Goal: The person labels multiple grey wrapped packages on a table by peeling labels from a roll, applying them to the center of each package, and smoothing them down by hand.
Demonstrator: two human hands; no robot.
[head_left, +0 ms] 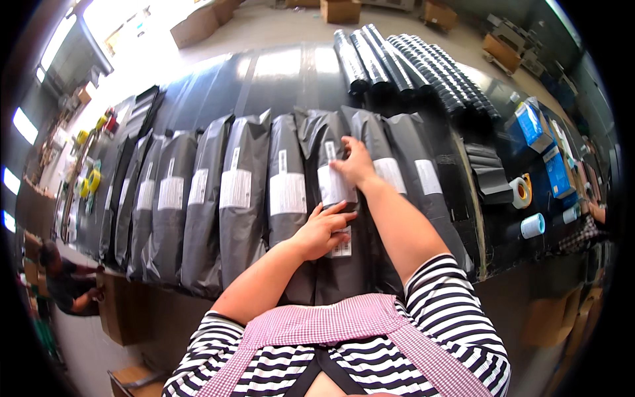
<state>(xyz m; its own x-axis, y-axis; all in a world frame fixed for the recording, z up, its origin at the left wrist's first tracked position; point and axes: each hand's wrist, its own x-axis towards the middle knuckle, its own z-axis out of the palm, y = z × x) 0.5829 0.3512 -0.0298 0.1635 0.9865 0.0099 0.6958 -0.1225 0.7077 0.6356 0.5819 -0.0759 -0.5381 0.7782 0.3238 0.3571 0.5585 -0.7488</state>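
A row of several long black plastic packages, each with a white label, lies side by side on a black table (278,73). The package in front of me (331,264) carries two white labels. My right hand (355,164) lies flat on its upper label (333,186), fingers spread. On the same package's lower part my left hand (323,229) presses down beside the smaller lower label (342,246), fingers together and extended. Neither hand grips anything.
Black corrugated tubes (410,66) lie at the table's far side. Blue boxes (529,122), tape rolls (522,190) and a white roll (532,225) sit at right. Yellow tape rolls (92,178) at left. Cardboard boxes (198,23) stand on the floor; a person (66,281) crouches at lower left.
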